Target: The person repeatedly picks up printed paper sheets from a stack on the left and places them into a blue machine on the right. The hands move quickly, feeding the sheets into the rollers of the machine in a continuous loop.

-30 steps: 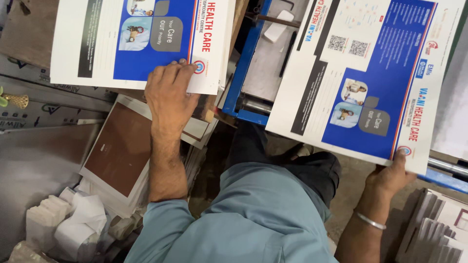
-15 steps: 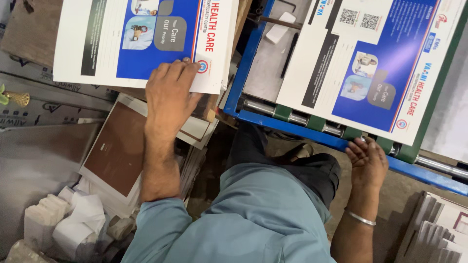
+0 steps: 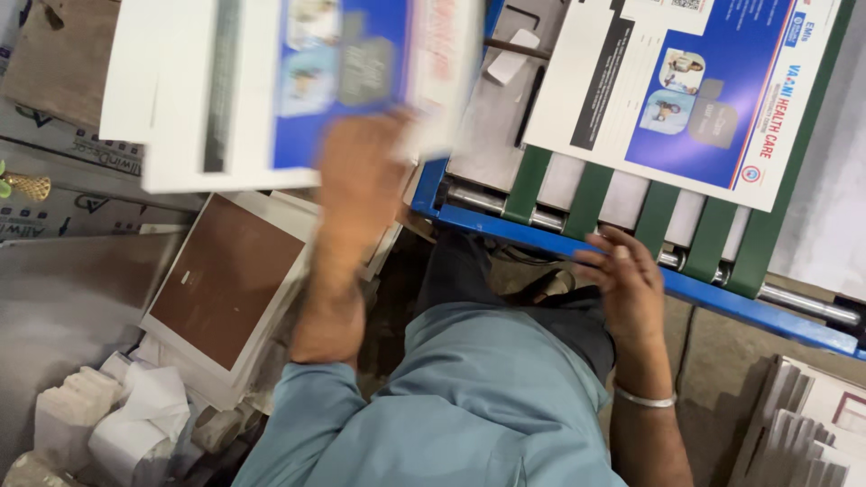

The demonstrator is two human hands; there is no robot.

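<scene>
My left hand is blurred with motion and grips the near edge of a white-and-blue printed sheet at the upper left, lifted off the stack below it. My right hand hovers with fingers spread and holds nothing, just at the blue front bar of a feeder table. A second printed sheet lies flat on the feeder's green belts, apart from my right hand. A silver bangle sits on my right wrist.
A brown-faced white board lies below the left stack. White paper scraps pile at the lower left. Flattened cardboard is at the far left. Stacked folded cards stand at the lower right. A metal roller runs along the feeder.
My right hand let go of its sheet, which now lies further up on the belts, and drew back to the blue bar. My left hand has started pulling a sheet off the left stack.
</scene>
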